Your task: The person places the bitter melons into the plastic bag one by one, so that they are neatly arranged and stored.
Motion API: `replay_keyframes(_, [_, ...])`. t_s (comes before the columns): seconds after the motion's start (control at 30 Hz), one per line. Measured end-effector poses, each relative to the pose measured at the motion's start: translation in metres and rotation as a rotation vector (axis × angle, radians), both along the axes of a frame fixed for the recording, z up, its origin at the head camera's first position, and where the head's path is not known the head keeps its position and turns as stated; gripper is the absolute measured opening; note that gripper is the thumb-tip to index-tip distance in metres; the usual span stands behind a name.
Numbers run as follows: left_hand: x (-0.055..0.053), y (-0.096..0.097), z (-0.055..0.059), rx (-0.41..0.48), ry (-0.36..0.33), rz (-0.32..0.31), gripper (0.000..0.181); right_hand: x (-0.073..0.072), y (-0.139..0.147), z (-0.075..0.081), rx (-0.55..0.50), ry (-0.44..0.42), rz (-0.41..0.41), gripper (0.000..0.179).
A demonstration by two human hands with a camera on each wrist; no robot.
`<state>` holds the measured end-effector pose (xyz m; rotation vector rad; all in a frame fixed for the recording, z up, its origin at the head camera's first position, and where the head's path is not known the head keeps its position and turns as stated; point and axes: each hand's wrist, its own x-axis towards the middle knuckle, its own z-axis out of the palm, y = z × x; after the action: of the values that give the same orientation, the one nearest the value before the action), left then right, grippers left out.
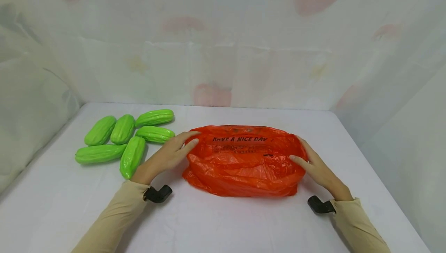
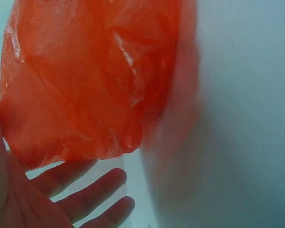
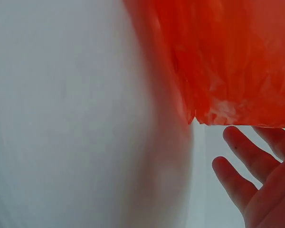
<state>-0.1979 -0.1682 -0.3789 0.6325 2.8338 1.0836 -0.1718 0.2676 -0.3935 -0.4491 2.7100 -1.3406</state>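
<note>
Okay, red bag [image 1: 240, 185] sits mid tabletop [image 1: 223, 226], mouth gaping, between left hand [image 1: 168, 154] and right hand [image 1: 317, 169]. Left fingers [image 2: 92, 194]: spread, nearly straight, against the bag's left end; no firm pinch visible. Right fingers [image 3: 249, 154]: same at the right end. Both thumbs reach over the rim. Six green gourds [image 1: 122, 129] lie on the left, nearest one just beside the left wrist.

Risks, my read: film looks thin and limp, so if either hand eases off, the mouth could sag closed. Hold looks light, so the rim could slip off a thumb. Uneven pull could skew or tear it. Left forearm swinging outward could bump that near gourd.

Orientation: long axis runs left-right, roughly along the tabletop's far edge. Mouth faces up, tipped slightly near; print [image 1: 240, 139] on the far inner wall reads upright.
</note>
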Motion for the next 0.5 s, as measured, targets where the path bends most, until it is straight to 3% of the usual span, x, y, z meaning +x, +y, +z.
replay_keyframes(0.23, [-0.001, -0.004, 0.001, -0.022, -0.088, -0.001, 0.065, 0.002, -0.009, -0.002, -0.038, -0.007, 0.028, 0.076])
replay_keyframes(0.5, [-0.001, -0.004, -0.002, -0.002, -0.072, -0.053, 0.072, -0.001, -0.01, -0.009, -0.035, 0.086, 0.03, 0.089])
